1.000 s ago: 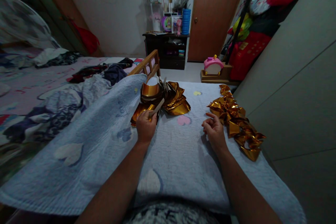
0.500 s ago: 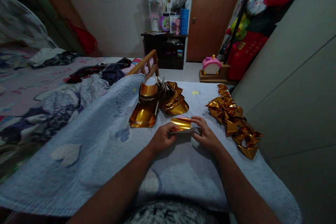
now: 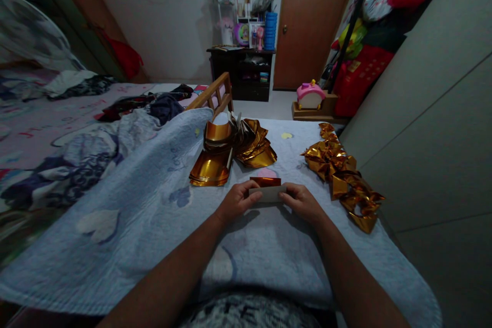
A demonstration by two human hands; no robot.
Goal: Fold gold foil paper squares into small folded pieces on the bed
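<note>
Against the far wall, a dark open-shelved cabinet (image 3: 239, 82) holds a few small items, too dim to identify. On its top stand a blue ribbed cylinder (image 3: 270, 32) and a clear case (image 3: 226, 25) with something pinkish inside.

The left hand (image 3: 239, 201) and right hand (image 3: 303, 202) pinch opposite ends of a gold foil sheet (image 3: 271, 195), fingers curled nearly closed with the thumbs on the near side. The sheet is held just over the blue blanket (image 3: 253, 251), between the two hands; its pale side faces the wearer, and a gold strip shows above it.

Ahead and left lies a stack of gold foil sheets (image 3: 210, 168), beside a fanned bundle (image 3: 255, 152). Crumpled gold foil pieces (image 3: 334, 164) form a row near the right edge.

Fingers behind the sheet are hidden, and the forearms run out of frame below.
</note>
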